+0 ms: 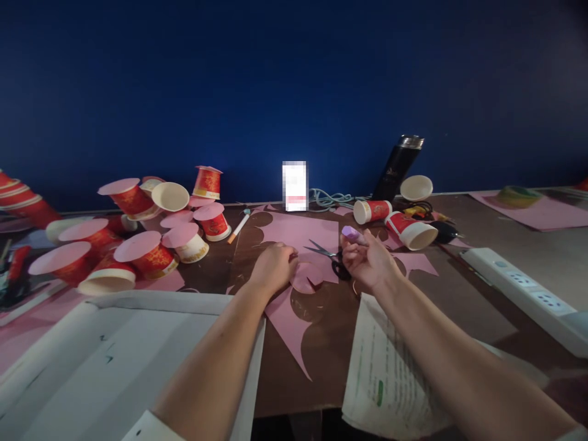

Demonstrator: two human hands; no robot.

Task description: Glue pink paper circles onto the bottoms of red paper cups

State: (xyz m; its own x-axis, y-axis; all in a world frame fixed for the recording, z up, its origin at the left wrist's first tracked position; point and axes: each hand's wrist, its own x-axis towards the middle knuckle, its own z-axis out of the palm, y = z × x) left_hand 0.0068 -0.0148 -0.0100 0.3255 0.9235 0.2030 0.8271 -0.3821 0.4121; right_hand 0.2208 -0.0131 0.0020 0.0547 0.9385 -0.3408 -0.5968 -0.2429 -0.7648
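Clock centred between my hands, 12 straight ahead; entries near to far. At 8 o'clock, a white tray with dark pen marks lies below my left forearm; at 5 o'clock, printed sheets with a green mark lie partly under my right forearm. At 6 o'clock, a pointed pink offcut rests on the brown desk. At 3 to 4 o'clock, a white power strip lies slantwise. Between my hands, a slit pink disc lies flat. My left hand is at its left edge, fingers curled narrow and low; I cannot tell whether they pinch it. My right hand is turned partly palm up, closed around a purple stick. Scissors lie just left of my right hand, blades parted, tips toward 10 o'clock. At 9 to 10 o'clock, a cluster of red-and-white paper cups, many with pink discs on their ends. At 2 o'clock, two tipped cups. At 12 o'clock, cut pink paper, then a bright upright screen. At 1 o'clock, a tilted black bottle, before the blue wall.
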